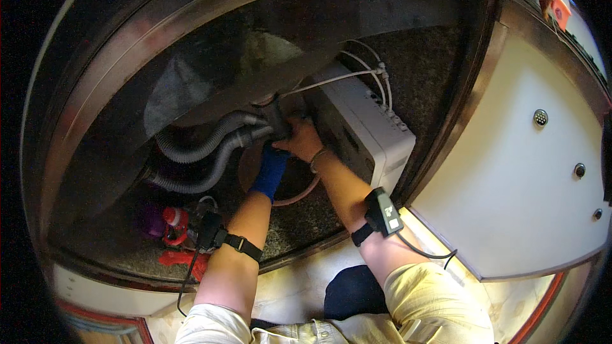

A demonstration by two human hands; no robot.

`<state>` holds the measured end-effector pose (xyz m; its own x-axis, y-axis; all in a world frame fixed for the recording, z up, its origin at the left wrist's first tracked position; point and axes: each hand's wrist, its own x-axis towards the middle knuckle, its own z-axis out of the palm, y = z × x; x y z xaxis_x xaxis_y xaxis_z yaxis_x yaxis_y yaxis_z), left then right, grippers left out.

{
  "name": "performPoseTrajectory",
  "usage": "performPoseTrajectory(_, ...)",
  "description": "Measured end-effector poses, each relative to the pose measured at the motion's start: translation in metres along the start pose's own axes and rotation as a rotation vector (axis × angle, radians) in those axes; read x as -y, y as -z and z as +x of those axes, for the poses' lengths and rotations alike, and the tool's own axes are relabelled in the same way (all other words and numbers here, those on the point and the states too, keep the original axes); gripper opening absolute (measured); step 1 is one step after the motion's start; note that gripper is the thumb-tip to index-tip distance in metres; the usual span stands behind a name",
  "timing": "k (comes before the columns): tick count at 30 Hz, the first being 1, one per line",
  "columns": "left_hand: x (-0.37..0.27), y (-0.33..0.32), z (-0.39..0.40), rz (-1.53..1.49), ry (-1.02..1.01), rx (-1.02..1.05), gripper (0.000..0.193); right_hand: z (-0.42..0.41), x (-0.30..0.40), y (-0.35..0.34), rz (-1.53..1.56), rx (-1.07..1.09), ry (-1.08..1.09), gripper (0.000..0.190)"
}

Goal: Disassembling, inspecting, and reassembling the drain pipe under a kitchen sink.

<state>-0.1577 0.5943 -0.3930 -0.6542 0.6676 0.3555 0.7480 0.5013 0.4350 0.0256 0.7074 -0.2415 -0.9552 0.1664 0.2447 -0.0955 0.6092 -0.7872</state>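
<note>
Inside a dark under-sink cabinet, both arms reach toward a grey plastic drain fitting [277,117] below the sink basin. My right hand [306,139] is bare, with a bracelet at its wrist, and is closed around the right side of the fitting. Under the fitting is my left hand [276,151], covered by a blue glove [270,172]. Its fingers are hidden in shadow, so its grip does not show. Two grey corrugated drain hoses [210,145] curve away to the left from the fitting.
A white boxy appliance [363,119] with thin white tubes [354,75] stands right of my hands. A pinkish hose [299,197] loops below them. Red-capped bottle [173,217] and red cloth [184,259] lie lower left. An open white cabinet door [516,167] bounds the right.
</note>
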Motion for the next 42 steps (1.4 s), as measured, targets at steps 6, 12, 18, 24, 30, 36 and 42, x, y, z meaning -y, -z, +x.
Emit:
performPoseTrajectory(6, -0.115, -0.063, 0.018, -0.266, -0.034, 0.096, 0.050, -0.019, -0.109, 0.018, -0.085, -0.463, -0.003, 0.082)
performPoseTrajectory(12, -0.072, -0.050, 0.004, -0.641, 0.099, 0.012, 0.047, -0.020, -0.042, 0.004, 0.055, -0.289, -0.061, 0.085)
performPoseTrajectory(18, -0.044, -0.085, 0.021, -1.062, 0.034, 0.116, 0.045, -0.015, -0.063, 0.010, 0.096, -0.451, 0.147, 0.084)
performPoseTrajectory(24, -0.027, -0.089, 0.020, -0.824, 0.000, 0.094, 0.046, -0.020, -0.047, 0.000, -0.043, -0.404, -0.044, 0.089)
performPoseTrajectory(30, -0.038, -0.094, 0.022, -0.538, -0.064, 0.056, 0.048, -0.020, -0.058, -0.012, 0.099, -0.635, -0.007, 0.093)
performPoseTrajectory(36, -0.040, -0.068, 0.015, -0.229, -0.117, -0.007, 0.049, -0.012, -0.047, -0.011, -0.127, -0.598, -0.072, 0.102)
performPoseTrajectory(42, -0.073, -0.032, -0.018, -0.202, -0.075, -0.093, 0.038, -0.020, -0.073, 0.007, 0.262, -0.271, -0.022, 0.103)
